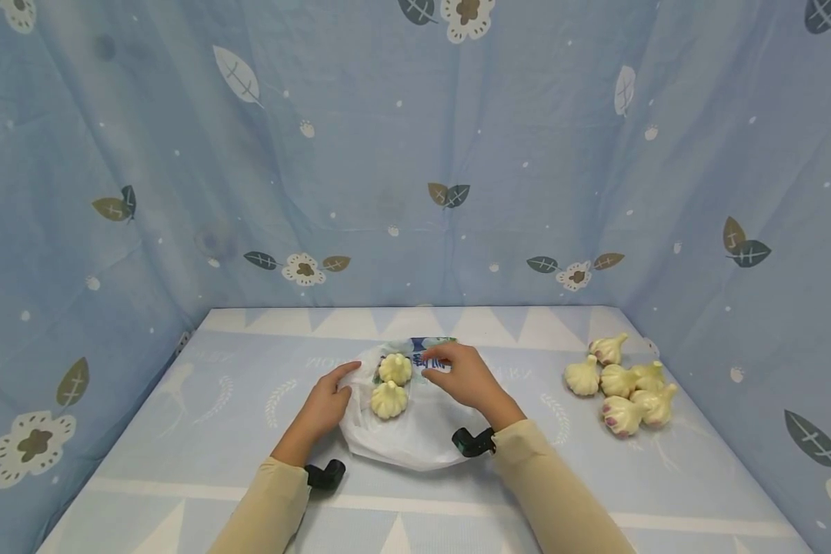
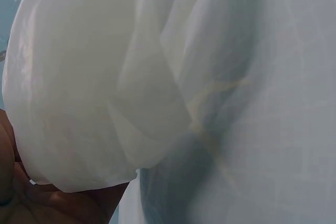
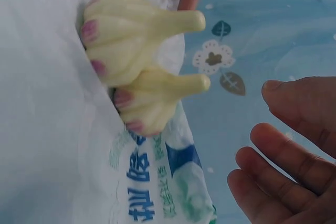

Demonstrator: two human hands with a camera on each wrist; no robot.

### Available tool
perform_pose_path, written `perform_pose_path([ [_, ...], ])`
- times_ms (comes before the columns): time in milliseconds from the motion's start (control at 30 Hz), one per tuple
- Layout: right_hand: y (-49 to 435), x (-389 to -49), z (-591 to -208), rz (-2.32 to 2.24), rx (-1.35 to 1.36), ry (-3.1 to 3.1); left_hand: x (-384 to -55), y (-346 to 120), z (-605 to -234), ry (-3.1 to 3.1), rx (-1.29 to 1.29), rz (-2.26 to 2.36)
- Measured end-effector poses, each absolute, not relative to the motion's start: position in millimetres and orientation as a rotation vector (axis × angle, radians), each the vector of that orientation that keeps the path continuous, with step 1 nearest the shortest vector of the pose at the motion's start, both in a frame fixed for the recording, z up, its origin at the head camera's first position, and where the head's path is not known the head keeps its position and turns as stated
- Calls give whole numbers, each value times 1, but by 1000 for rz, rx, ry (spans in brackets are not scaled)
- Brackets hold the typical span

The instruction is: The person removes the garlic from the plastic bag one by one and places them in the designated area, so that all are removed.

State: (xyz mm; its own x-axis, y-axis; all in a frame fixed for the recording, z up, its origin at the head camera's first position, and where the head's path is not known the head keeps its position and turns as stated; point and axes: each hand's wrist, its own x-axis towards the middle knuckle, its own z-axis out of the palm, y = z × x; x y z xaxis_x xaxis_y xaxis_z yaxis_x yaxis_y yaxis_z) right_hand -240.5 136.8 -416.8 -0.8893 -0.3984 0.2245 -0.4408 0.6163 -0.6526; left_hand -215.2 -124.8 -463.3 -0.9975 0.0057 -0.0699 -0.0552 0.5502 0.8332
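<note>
A white plastic bag [image 1: 422,431] with blue and green print lies on the table. Two pale garlic bulbs sit at its mouth, a nearer bulb [image 1: 389,400] and a farther bulb [image 1: 395,369]; purple patches mark their bases in the right wrist view. My left hand [image 1: 325,404] grips the bag's left edge, and the white film [image 2: 79,93] covers much of the left wrist view. Above the printed side hovers my right hand [image 1: 464,377], fingers loosely bent with nothing between them. Its fingertips [image 3: 257,132] are apart from the bulbs.
Several more garlic bulbs [image 1: 619,381] lie in a group at the table's right side. A pale blue patterned cloth [image 1: 235,431] covers the table. Blue curtains [image 1: 388,154] with leaves and flowers hang behind and along both sides.
</note>
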Motion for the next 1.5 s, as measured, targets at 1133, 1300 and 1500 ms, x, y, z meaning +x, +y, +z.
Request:
perform_pose_path([
  [1133, 84, -233, -439, 1122, 914, -2830, -216, -126, -467, 2725, 23, 1480],
  [1300, 87, -231, -440, 1081, 979, -2759, -217, -126, -467, 2720, 16, 1484],
  [1500, 94, -225, -436, 1060, 1018, -2685, -216, -125, -467, 2731, 12, 1478],
])
